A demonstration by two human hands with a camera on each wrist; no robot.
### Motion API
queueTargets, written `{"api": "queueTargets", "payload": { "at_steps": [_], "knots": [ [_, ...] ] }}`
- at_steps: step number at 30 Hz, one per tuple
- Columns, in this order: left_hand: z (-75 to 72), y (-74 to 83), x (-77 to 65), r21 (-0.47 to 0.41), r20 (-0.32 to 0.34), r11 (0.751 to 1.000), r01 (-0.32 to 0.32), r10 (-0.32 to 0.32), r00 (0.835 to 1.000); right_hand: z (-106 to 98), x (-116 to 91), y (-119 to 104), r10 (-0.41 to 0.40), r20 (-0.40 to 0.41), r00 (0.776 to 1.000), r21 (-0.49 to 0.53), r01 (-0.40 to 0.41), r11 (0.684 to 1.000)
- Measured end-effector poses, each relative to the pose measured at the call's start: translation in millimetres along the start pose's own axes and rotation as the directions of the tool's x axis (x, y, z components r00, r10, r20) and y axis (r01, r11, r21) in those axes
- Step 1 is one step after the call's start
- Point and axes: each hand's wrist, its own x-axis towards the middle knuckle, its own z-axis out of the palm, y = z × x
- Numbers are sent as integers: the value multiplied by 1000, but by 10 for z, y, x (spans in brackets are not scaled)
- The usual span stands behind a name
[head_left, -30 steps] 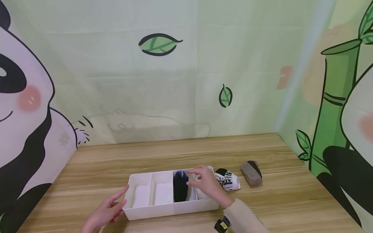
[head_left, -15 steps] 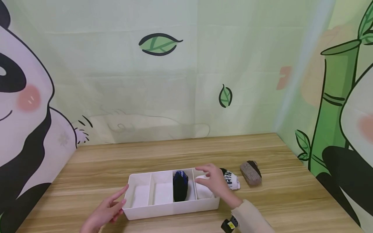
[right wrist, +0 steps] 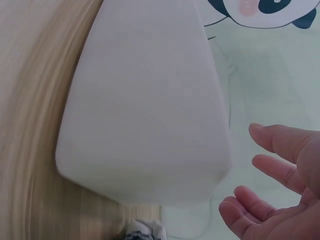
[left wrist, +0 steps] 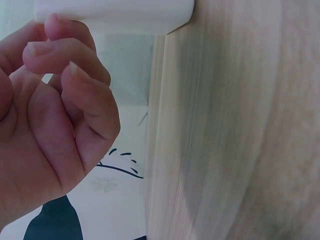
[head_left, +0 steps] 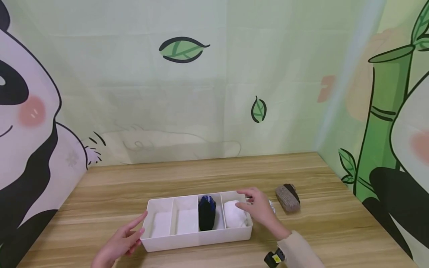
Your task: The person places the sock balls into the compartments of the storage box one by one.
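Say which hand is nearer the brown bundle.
Right. The right hand hovers by the box, left of the brown bundle; the left hand is farther, at the box's left end.

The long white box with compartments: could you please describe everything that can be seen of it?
The long white open-topped box looks like smooth, hard plastic, with rounded corners and three thin dividers making four compartments in a row. It rests upright on the wood-grain table, slightly slanted in the head view. From the left, the third compartment holds a black-and-blue fabric bundle, the fourth a white fabric bundle. The left hand touches its left end; the right hand hovers over its right end, seemingly without contact.
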Motion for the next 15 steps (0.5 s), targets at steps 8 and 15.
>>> {"api": "queueTargets", "payload": {
  "at_steps": [8, 15],
  "knots": [
    [-1, 10, -3, -4, 2, 1000, 2, -2, 1000, -116, 0, 129, 5, -32, 999, -3, -5, 1000],
    [-6, 6, 4, 4, 9, 1000, 1, -1, 1000, -256, -24, 189, 22, -34, 999, -53, -24, 998]
  ]
}}
